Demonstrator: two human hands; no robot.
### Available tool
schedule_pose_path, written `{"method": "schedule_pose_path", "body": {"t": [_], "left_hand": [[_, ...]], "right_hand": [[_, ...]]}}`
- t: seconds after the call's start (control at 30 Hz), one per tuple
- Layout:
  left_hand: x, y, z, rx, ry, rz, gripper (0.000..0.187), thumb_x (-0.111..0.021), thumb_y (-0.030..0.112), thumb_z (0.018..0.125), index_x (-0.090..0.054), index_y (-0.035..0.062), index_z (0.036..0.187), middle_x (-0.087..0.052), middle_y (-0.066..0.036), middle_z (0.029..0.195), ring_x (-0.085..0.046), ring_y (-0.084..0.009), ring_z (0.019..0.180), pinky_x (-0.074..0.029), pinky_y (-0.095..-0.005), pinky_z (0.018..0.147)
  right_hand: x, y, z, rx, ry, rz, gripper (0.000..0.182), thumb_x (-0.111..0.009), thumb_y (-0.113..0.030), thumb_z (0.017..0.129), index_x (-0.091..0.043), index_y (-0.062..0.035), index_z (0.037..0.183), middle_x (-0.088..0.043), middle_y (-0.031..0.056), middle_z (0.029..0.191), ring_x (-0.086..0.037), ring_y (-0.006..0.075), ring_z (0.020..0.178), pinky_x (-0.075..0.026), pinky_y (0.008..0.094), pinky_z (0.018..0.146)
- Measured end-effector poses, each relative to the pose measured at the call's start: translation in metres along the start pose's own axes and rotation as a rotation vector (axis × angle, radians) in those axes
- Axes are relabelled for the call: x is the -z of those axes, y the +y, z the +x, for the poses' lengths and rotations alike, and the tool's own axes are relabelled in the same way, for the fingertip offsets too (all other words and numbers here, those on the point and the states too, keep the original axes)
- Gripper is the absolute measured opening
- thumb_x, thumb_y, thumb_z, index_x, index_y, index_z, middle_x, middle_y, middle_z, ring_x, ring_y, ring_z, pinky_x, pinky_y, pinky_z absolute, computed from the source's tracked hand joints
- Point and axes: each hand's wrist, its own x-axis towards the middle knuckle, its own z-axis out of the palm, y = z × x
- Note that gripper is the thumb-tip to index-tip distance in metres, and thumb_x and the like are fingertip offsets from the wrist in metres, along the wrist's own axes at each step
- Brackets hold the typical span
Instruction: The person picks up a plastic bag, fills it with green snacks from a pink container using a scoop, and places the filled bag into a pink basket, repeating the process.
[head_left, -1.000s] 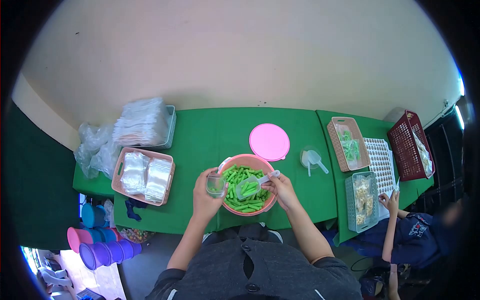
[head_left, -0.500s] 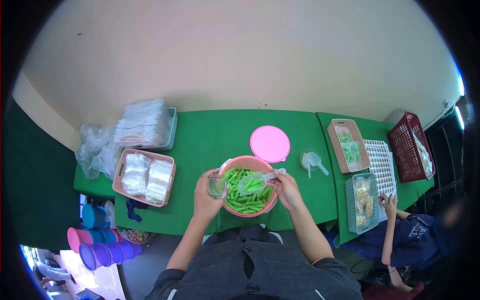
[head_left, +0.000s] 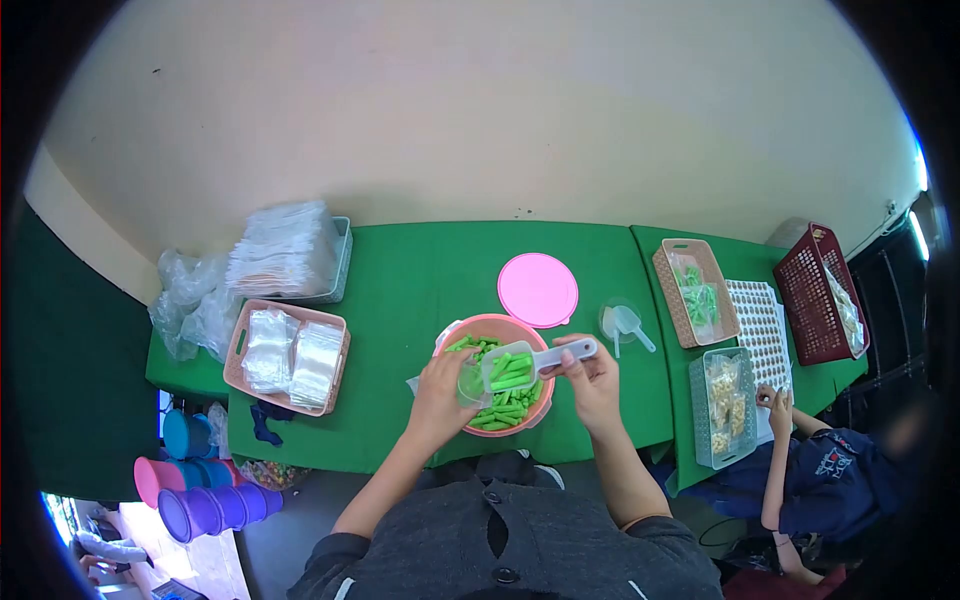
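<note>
My left hand grips a small clear cup over the near left part of a coral-pink tub. In my right hand is the handle of a translucent white scoop. Short green stick-shaped pieces fill the scoop's bowl, which is beside the cup's right edge, seemingly over its rim. More green sticks lie in the tub below. How much the cup contains is hard to make out.
Behind the tub lies a pink lid. Another clear cup with a scoop stands right of it. Baskets of plastic bags are at left; baskets of filled packets are at right, near a co-worker's hands and a sticker sheet.
The loaded scoop has risen from the tub and come up against the cup. My left hand has moved right with the cup, bringing both over the tub.
</note>
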Motion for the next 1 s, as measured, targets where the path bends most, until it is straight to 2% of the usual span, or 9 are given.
{"method": "schedule_pose_path", "body": {"t": [0.17,0.5,0.6,0.77,0.8,0.9,0.93,1.0], "left_hand": [[-0.003,0.000,-0.002,-0.017,-0.037,-0.005,0.071,-0.081,0.013,0.063,-0.049,0.0097,0.126,-0.058,-0.012,0.111,-0.054,-0.0337,0.110,-0.041,-0.0448,0.098],[-0.004,0.005,-0.002,-0.040,-0.027,-0.017,0.071,-0.081,0.011,0.063,-0.049,0.0102,0.127,-0.058,-0.012,0.111,-0.054,-0.0334,0.110,-0.041,-0.0444,0.098],[-0.002,0.009,-0.002,-0.033,-0.030,-0.036,0.072,-0.079,0.007,0.061,-0.050,0.0094,0.126,-0.058,-0.011,0.110,-0.054,-0.0336,0.110,-0.041,-0.0434,0.098],[-0.002,0.014,-0.002,-0.046,-0.070,-0.054,0.072,-0.080,0.009,0.062,-0.050,0.0095,0.127,-0.059,-0.013,0.108,-0.055,-0.0332,0.108,-0.042,-0.0438,0.097],[-0.001,0.017,0.000,-0.068,-0.092,-0.064,0.072,-0.080,0.009,0.062,-0.050,0.0095,0.127,-0.059,-0.013,0.108,-0.055,-0.0332,0.108,-0.042,-0.0438,0.097],[-0.001,0.026,0.001,-0.083,-0.078,-0.069,0.072,-0.080,0.008,0.061,-0.050,0.0088,0.127,-0.059,-0.013,0.108,-0.055,-0.0329,0.108,-0.042,-0.0436,0.097],[-0.002,0.027,0.002,-0.089,-0.078,-0.077,0.072,-0.079,0.007,0.061,-0.049,0.0085,0.127,-0.059,-0.013,0.109,-0.055,-0.0328,0.108,-0.042,-0.0433,0.096],[-0.004,0.030,0.005,-0.115,-0.094,-0.094,0.072,-0.079,0.007,0.061,-0.049,0.0081,0.127,-0.059,-0.013,0.109,-0.056,-0.0326,0.108,-0.043,-0.0431,0.096]], "right_hand": [[-0.008,-0.009,-0.010,0.076,-0.074,-0.053,0.022,-0.061,-0.005,0.093,-0.056,0.0051,0.112,-0.063,0.0128,0.110,-0.066,0.0177,0.090,-0.055,0.0308,0.080],[-0.008,-0.023,-0.018,0.140,-0.110,-0.222,0.022,-0.062,-0.002,0.091,-0.059,0.0068,0.111,-0.065,0.0121,0.103,-0.066,0.0175,0.091,-0.055,0.0304,0.081],[-0.009,-0.024,-0.019,0.167,-0.097,-0.240,0.023,-0.062,-0.003,0.091,-0.058,0.0074,0.111,-0.065,0.0123,0.104,-0.066,0.0177,0.091,-0.056,0.0307,0.082],[-0.007,-0.022,-0.027,0.243,-0.055,-0.355,0.022,-0.065,-0.006,0.090,-0.063,0.0026,0.109,-0.068,0.0105,0.097,-0.064,0.0113,0.080,-0.052,0.0252,0.070],[-0.006,-0.031,-0.030,0.238,-0.088,-0.423,0.021,-0.061,-0.005,0.093,-0.060,0.0070,0.110,-0.067,0.0156,0.106,-0.067,0.0190,0.092,-0.055,0.0312,0.081],[-0.004,-0.040,-0.035,0.269,-0.082,-0.509,0.020,-0.061,-0.005,0.092,-0.062,0.0060,0.109,-0.067,0.0146,0.106,-0.067,0.0192,0.092,-0.054,0.0310,0.081],[-0.005,-0.037,-0.036,0.365,-0.021,-0.499,0.022,-0.067,-0.008,0.087,-0.066,-0.0025,0.109,-0.069,0.0098,0.093,-0.064,0.0143,0.074,-0.051,0.0281,0.068],[-0.007,-0.040,-0.039,0.414,0.015,-0.521,0.022,-0.067,-0.008,0.087,-0.066,-0.0027,0.108,-0.069,0.0100,0.093,-0.065,0.0150,0.077,-0.052,0.0286,0.069]]}}
